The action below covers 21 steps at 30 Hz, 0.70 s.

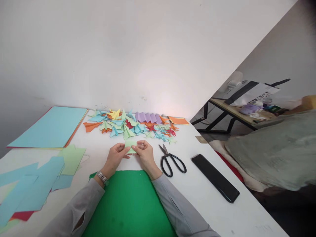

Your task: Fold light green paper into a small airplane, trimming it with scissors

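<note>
A small light green piece of paper (130, 144) is held up between both hands, above the white table near its middle. My left hand (116, 157) pinches its left side between thumb and fingers; a metal-band watch (102, 177) circles that wrist. On the right side, my right hand (145, 154) grips the paper with the thumb across its front. Just beyond the hands lies a heap of folded paper shapes (128, 132) in several colours, some like small planes. Below the wrists spreads a green sheet (130, 204).
Black-handled scissors (170, 159) lie right of my right hand, with a long black case (215, 177) farther right. At left are a stack of large coloured sheets (51, 126) and loose paper pieces (49, 174). A pleated purple paper (148, 117) and orange papers (178, 120) sit near the wall.
</note>
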Each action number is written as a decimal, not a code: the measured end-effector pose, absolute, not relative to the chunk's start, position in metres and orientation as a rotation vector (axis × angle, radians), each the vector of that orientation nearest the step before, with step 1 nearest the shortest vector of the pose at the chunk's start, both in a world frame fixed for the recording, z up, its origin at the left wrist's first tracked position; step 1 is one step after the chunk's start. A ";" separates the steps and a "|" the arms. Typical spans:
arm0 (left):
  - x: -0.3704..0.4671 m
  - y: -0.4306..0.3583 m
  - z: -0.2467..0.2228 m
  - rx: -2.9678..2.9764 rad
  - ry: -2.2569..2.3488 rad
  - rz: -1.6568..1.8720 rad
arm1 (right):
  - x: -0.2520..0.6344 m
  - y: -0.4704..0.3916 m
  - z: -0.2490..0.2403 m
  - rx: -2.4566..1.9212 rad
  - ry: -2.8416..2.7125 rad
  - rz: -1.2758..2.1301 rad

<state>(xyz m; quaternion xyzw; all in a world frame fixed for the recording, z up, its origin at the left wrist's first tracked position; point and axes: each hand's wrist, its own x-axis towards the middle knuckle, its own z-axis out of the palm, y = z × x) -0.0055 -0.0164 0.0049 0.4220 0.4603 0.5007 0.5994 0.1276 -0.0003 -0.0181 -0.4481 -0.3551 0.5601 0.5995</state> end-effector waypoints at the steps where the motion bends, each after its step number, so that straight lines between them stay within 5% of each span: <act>1: -0.005 -0.016 0.005 1.034 1.070 1.124 | 0.127 -0.001 -0.018 -1.034 -0.839 1.307; 21: -0.003 -0.018 0.008 1.097 1.126 1.022 | 0.127 -0.003 -0.016 -1.020 -0.870 1.342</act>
